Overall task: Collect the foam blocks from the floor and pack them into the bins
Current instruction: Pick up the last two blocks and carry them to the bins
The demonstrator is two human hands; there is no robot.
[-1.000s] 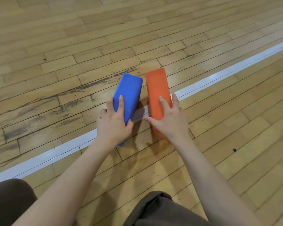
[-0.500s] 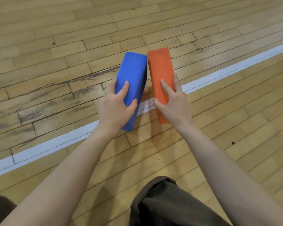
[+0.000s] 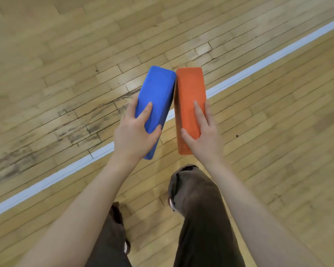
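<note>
The blue foam block (image 3: 156, 105) and the orange foam block (image 3: 189, 106) are held side by side above the wooden floor (image 3: 66, 74), their far ends touching and their near ends apart. The left hand (image 3: 135, 133) grips the blue one, fingers and thumb curled round its near half; the right hand (image 3: 204, 135) grips the orange one likewise. A white line (image 3: 258, 68) crosses the floor beneath. This looks like the collecting step done for these two; no bin is in view, so next comes carrying them to one.
</note>
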